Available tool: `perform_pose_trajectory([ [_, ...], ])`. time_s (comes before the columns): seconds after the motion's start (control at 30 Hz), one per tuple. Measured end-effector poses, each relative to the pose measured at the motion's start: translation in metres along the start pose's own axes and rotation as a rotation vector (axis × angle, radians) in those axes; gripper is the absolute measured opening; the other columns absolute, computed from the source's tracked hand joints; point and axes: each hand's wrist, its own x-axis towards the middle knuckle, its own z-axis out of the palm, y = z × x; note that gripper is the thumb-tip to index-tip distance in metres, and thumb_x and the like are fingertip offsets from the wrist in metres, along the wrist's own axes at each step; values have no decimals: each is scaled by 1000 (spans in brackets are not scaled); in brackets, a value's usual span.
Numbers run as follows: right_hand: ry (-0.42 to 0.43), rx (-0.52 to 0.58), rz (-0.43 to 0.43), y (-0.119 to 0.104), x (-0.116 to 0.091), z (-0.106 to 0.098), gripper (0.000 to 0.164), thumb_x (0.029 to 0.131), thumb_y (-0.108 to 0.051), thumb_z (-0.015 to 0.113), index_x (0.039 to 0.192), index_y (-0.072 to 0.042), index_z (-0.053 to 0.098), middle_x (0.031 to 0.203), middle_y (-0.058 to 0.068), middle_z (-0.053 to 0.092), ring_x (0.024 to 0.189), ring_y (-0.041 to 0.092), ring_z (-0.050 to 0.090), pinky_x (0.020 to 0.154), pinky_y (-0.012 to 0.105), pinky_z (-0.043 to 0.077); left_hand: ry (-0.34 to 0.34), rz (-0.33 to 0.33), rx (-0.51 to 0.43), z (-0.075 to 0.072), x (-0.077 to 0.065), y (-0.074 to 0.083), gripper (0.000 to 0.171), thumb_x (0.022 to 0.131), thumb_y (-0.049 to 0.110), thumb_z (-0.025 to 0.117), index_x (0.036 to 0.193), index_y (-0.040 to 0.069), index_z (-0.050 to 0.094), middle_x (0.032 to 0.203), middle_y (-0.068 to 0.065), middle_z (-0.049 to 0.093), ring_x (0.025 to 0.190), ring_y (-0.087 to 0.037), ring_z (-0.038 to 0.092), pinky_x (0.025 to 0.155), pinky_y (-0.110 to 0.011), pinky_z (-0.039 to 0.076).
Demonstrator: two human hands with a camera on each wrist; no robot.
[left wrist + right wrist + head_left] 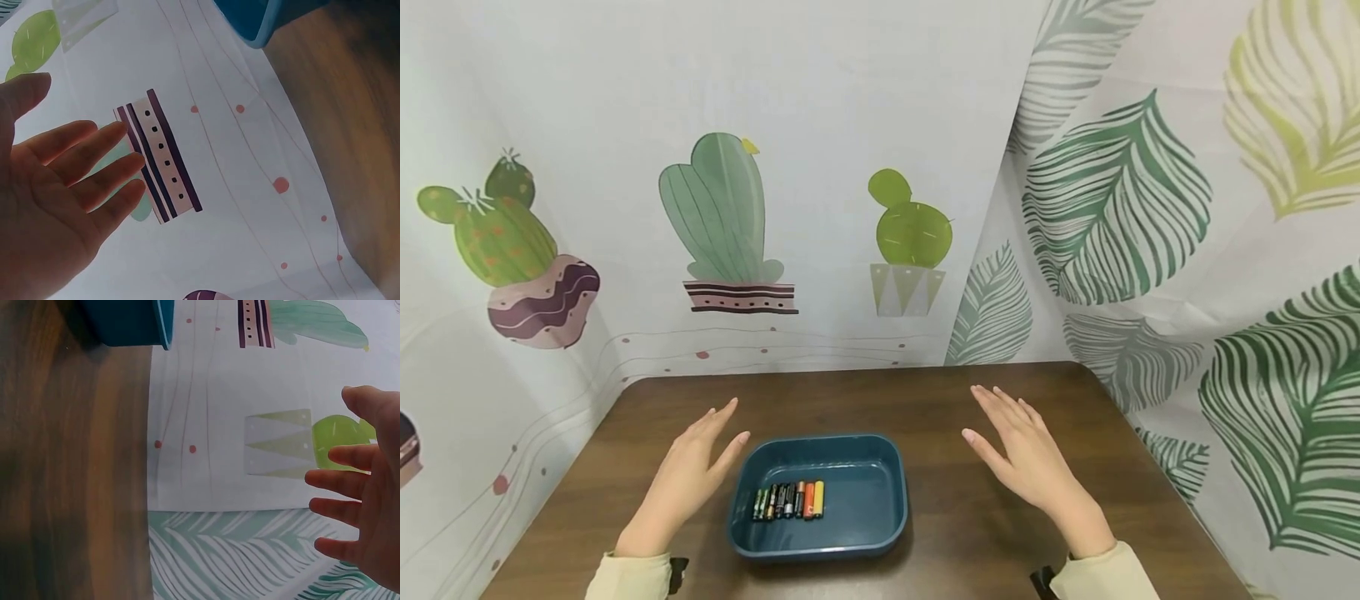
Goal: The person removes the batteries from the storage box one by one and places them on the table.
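Observation:
A dark blue rectangular tray (865,548) lies on the table in the head view. Several batteries (787,501) stand side by side in a row in its left half, mostly dark ones, with an orange and a yellow one at the right end. My left hand (688,471) hovers left of the tray, thumb apart from the extended fingers, holding nothing. On the other side my right hand (1026,454) is raised well to the right of the tray, its fingers likewise extended and nothing held. Both wrist views show the palms bare, with part of the tray at the top.
The brown wooden table (955,533) reaches back to a white cloth backdrop (842,100) printed with cacti. On the right hangs leaf-patterned cloth (1195,333) along the table's side. Dark straps show at both sleeve cuffs.

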Motion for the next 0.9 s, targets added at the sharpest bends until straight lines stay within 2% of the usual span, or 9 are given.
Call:
perform_pose_trajectory([
  [0.23, -46, 18, 9, -3, -1, 10, 64, 96, -44, 55, 148, -11, 38, 148, 10, 43, 138, 31, 35, 110, 58, 23, -60, -44, -45, 8, 0, -2, 59, 99, 38, 52, 143, -1, 42, 141, -27, 44, 131, -47, 37, 101, -66, 31],
  [0.33, -66, 24, 9, -4, -1, 15, 65, 96, -45, 55, 148, -11, 37, 147, 12, 43, 137, 32, 36, 110, 57, 24, -75, -54, -54, 14, 0, -5, 57, 99, 33, 53, 142, -3, 42, 140, -29, 45, 129, -48, 39, 101, -65, 33],
  [0.73, -123, 36, -11, -8, -8, 36, 67, 96, -48, 53, 149, -10, 36, 147, 13, 43, 135, 34, 38, 109, 59, 26, -73, -62, -62, 34, -7, -19, 47, 96, 16, 60, 133, -11, 49, 129, -32, 52, 120, -48, 49, 97, -61, 40],
  [0.9, -133, 42, -11, -8, -10, 41, 66, 96, -48, 52, 149, -10, 36, 147, 12, 43, 136, 34, 37, 109, 59, 27, -126, -89, -73, 38, -6, -22, 47, 96, 16, 59, 133, -11, 48, 130, -33, 51, 120, -48, 48, 97, -60, 40],
])
